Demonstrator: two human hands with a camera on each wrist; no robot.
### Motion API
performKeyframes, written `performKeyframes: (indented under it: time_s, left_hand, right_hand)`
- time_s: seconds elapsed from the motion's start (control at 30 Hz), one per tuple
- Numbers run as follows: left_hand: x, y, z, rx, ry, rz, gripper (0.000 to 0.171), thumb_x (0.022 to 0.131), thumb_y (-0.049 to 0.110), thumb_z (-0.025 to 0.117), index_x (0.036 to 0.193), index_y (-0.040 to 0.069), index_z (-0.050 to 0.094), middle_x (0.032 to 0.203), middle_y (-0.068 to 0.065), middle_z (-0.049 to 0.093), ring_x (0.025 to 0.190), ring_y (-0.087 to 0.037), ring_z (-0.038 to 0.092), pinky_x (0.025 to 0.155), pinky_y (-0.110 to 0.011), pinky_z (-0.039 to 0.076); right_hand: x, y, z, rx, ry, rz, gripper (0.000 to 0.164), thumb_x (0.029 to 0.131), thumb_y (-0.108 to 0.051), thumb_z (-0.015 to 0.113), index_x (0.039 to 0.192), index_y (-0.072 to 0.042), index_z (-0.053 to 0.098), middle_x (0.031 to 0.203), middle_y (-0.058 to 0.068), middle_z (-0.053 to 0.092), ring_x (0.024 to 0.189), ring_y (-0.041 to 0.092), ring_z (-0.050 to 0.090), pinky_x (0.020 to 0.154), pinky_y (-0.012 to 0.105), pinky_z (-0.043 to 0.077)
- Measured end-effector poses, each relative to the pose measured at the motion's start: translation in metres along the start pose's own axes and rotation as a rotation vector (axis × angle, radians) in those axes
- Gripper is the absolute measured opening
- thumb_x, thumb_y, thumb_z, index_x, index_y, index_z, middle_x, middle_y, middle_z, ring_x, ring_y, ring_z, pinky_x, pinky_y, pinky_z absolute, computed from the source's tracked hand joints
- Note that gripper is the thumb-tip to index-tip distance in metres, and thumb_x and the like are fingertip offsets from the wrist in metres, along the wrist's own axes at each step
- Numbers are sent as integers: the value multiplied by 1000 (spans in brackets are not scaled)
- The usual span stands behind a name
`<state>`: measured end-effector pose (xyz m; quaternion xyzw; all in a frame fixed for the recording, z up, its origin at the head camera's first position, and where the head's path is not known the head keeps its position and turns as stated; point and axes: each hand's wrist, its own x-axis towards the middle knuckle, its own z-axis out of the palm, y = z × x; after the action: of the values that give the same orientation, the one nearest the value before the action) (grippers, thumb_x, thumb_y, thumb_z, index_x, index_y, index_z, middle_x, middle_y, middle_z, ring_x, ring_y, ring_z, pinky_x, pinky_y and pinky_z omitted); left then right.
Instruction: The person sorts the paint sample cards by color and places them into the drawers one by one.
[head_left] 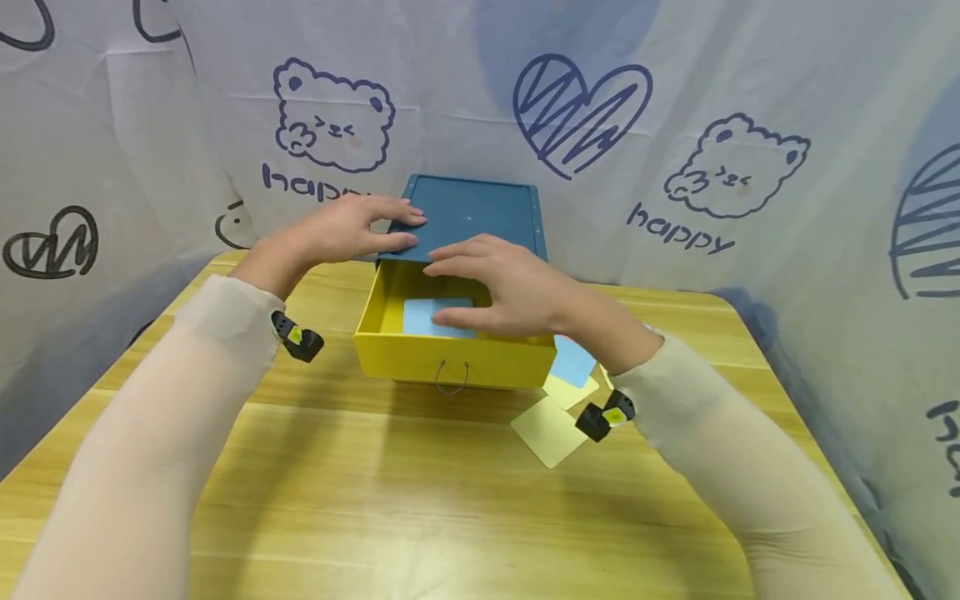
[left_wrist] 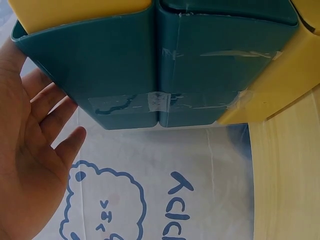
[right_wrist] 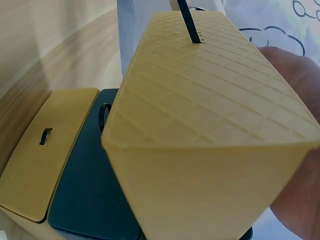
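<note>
A stacked drawer cabinet has a dark teal top (head_left: 476, 215) and a yellow drawer (head_left: 397, 354) pulled out toward me. Inside that drawer lies light blue paper (head_left: 417, 318). My left hand (head_left: 345, 229) rests at the top's left edge, fingers extended; the left wrist view has it beside the teal casing (left_wrist: 105, 65). Over the opened drawer hovers my right hand (head_left: 517, 287), its fingers spread and relaxed, with the thumb overlapping the blue paper. In the right wrist view the quilted drawer front (right_wrist: 210, 80) hides most of that hand.
Right of the cabinet, a light blue sheet (head_left: 573, 362) and pale yellow square sheets (head_left: 551, 433) lie on the wooden table (head_left: 337, 500). Lower down, closed teal (right_wrist: 95, 185) and yellow (right_wrist: 47, 155) drawers carry black loop handles. A printed white curtain (head_left: 450, 92) hangs behind.
</note>
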<state>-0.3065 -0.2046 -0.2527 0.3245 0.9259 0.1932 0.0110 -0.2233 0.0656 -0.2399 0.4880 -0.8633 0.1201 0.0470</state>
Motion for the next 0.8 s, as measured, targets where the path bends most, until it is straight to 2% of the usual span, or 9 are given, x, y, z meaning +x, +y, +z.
performKeyframes:
  time_s: [0.3, 0.6, 0.8]
  left_hand:
    - [0, -1, 1, -5, 7, -12, 55, 98, 47, 55, 143, 16, 53, 155, -10, 36, 143, -31, 29, 113, -54, 25]
    - [1, -1, 0, -7, 6, -10, 55, 98, 47, 55, 144, 17, 52, 156, -9, 34, 144, -31, 28, 114, -53, 24]
    - [2, -2, 0, 1, 11, 3, 54, 98, 48, 55, 143, 18, 53, 156, -8, 34, 144, -29, 28, 114, -52, 25]
  right_hand:
    - [-18, 18, -5, 99, 139, -27, 45, 94, -33, 67, 132, -10, 63, 137, 3, 57, 128, 19, 46, 108, 38, 35]
    - [-48, 34, -7, 141, 206, 23, 44, 92, -27, 70, 132, -11, 62, 137, 2, 57, 129, 21, 47, 108, 42, 36]
    - [-72, 44, -3, 159, 291, 17, 44, 89, -17, 74, 130, -8, 62, 135, 6, 58, 128, 25, 47, 107, 48, 37]
